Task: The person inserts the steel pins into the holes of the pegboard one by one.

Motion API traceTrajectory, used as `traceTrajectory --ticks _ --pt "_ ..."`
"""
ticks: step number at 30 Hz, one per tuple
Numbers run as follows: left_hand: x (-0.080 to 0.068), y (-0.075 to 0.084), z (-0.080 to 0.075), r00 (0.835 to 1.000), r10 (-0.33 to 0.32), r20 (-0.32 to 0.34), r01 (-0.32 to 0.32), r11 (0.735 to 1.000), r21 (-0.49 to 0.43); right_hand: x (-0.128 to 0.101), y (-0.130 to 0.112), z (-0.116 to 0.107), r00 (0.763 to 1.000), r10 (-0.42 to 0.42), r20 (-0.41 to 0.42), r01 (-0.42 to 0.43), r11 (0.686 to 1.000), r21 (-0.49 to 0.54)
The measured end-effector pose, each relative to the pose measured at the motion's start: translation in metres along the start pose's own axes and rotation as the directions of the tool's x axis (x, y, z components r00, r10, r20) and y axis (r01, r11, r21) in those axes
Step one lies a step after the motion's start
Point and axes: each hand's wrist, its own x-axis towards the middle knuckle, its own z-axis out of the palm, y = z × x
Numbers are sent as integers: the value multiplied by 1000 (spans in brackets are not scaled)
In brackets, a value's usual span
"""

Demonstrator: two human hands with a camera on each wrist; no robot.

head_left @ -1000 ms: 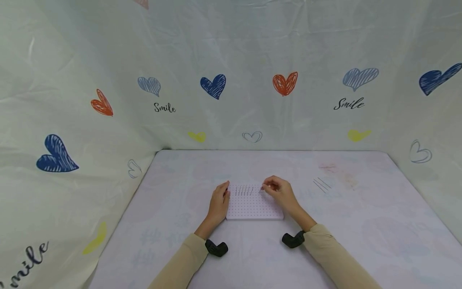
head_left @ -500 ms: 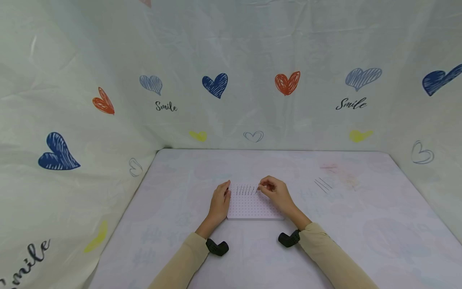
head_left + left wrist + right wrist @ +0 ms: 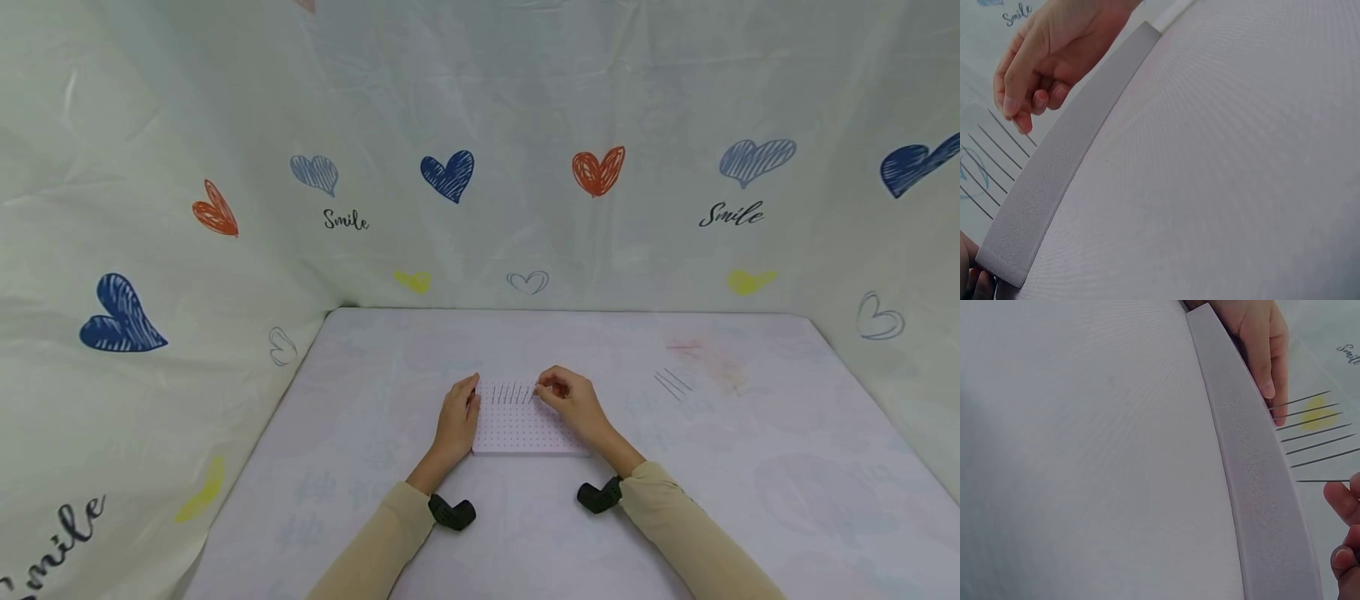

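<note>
Through the cameras I am watching a pale pegboard [image 3: 528, 435] that is lying around the middle of the table [image 3: 795, 500], between its left and right edges and well in from the far edge. Six thin dark pins [image 3: 1317, 432] are standing free in a row along the board's far edge, starting near its far left corner.

My right hand [image 3: 576, 402] is grasping a seventh pin [image 3: 1322, 481] between thumb and fingertip, at the right end of that row — I cannot tell whether its lower end is sitting in a hole. My left hand [image 3: 456, 421] is holding the board by its left edge, the thumb lying just beside the first pins.

Three loose pins [image 3: 672, 383] are lying side by side toward the table's far right corner, and a faint reddish mark [image 3: 682, 347] is showing just beyond them. Both arms are reaching in over the near side in beige sleeves [image 3: 693, 533], a black wrist camera [image 3: 452, 512] sitting at each cuff. Behind the far edge a white curtain [image 3: 517, 100] is hanging — printed with hearts and the word "Smile".
</note>
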Motion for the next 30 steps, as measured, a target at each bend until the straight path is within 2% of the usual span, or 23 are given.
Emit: traceTrajectory --ticks 22,30 --pt "-1 0 1 1000 -13 0 13 1000 7 0 -3 2 999 -30 26 32 995 -93" --pt "0 1 1 1000 -17 7 17 1000 8 0 -5 3 998 -39 48 46 986 -158"
